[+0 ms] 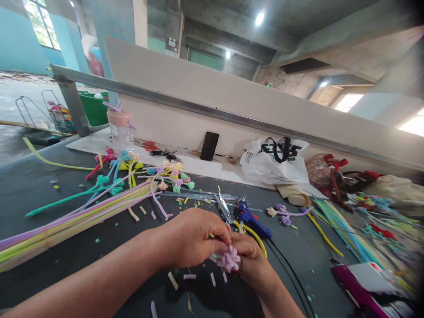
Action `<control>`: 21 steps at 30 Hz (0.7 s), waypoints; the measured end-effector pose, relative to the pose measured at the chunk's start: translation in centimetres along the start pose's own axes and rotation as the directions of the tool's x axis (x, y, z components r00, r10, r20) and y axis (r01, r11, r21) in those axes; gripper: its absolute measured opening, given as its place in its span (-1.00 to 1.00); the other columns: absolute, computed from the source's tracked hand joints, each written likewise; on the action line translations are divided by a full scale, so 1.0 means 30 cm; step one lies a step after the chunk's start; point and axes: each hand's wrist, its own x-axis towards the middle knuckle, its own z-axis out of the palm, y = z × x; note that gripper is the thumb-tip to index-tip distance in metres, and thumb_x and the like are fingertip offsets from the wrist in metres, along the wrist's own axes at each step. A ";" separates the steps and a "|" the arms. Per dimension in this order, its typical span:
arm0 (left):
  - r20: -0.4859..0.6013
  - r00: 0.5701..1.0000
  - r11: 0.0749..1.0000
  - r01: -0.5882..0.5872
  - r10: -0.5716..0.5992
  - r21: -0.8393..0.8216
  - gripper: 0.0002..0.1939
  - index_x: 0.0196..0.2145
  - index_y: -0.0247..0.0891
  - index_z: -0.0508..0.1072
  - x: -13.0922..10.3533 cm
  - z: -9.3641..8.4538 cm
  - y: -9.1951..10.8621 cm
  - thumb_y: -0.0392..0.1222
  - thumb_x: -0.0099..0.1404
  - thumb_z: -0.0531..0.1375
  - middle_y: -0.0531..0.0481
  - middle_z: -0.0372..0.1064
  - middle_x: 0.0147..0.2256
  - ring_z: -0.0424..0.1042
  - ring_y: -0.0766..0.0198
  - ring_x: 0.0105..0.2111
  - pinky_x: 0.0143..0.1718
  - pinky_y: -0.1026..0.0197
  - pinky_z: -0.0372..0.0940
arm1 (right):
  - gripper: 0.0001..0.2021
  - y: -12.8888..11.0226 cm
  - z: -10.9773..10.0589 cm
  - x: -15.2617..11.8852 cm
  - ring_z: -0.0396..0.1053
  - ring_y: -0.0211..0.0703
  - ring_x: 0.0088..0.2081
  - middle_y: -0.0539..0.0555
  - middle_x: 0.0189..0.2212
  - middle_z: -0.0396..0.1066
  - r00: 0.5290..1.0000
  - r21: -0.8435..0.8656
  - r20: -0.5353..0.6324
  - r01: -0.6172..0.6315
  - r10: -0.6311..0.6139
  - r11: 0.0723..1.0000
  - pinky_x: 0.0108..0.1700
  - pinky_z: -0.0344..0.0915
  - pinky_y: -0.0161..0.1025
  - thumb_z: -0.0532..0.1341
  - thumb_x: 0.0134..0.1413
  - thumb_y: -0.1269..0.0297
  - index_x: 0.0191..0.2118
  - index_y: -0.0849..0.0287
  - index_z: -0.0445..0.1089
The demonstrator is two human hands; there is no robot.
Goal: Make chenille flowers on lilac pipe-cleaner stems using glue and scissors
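Observation:
A small pale-pink flower (229, 259) made of looped fuzzy stem sits between my two hands. My left hand (197, 236) reaches over from the left, with thumb and index finger pinched at the top of the flower. From the right, my right hand (250, 254) closes its fingers round the flower's side; part of the grip is hidden. Just beyond my hands lie scissors (225, 211) with spread blades and yellow handles. A blue glue gun (253, 222) rests against them. Short cut pieces (190, 277) of pale stem are scattered below the flower.
Long fuzzy stems (99, 206) lie bundled at left, beside several finished coloured flowers (177, 176). Along the back stand a lidded cup (121, 130), a black phone (209, 146) and a white bag (274, 161). More stems (344, 229) and a purple-and-white object (361, 282) are at right.

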 end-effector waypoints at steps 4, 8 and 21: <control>-0.011 1.000 1.000 0.006 -0.006 0.013 -0.86 -0.42 -0.26 0.48 -0.002 0.010 0.000 -0.35 0.13 0.11 0.06 0.40 -0.46 0.32 0.38 -0.43 -0.38 0.33 0.18 | -0.85 0.004 0.002 -0.004 0.30 -0.23 -0.39 0.05 -0.45 0.40 1.000 0.040 0.002 -0.021 0.021 0.999 -0.33 0.22 -0.31 0.26 -0.05 0.18 -0.45 0.09 0.54; -0.009 0.998 0.996 0.057 -0.056 0.065 -0.88 -0.47 -0.26 0.44 -0.003 0.017 0.004 -0.37 0.07 0.11 0.08 0.36 -0.47 0.29 0.38 -0.45 -0.42 0.33 0.16 | -0.85 0.003 0.005 -0.002 0.30 -0.23 -0.39 0.06 -0.45 0.39 0.999 0.030 0.022 -0.024 0.023 0.999 -0.31 0.21 -0.31 0.25 -0.03 0.19 -0.44 0.10 0.54; -0.058 0.987 0.987 0.151 -0.149 0.045 -0.87 -0.56 -0.28 0.40 0.001 0.041 -0.009 -0.41 0.05 0.10 0.10 0.31 -0.52 0.24 0.41 -0.50 -0.47 0.35 0.10 | -0.85 0.009 -0.007 -0.004 0.30 -0.20 -0.36 0.06 -0.48 0.39 1.000 0.003 0.004 -0.025 0.025 1.000 -0.30 0.21 -0.27 0.27 -0.05 0.18 -0.44 0.12 0.54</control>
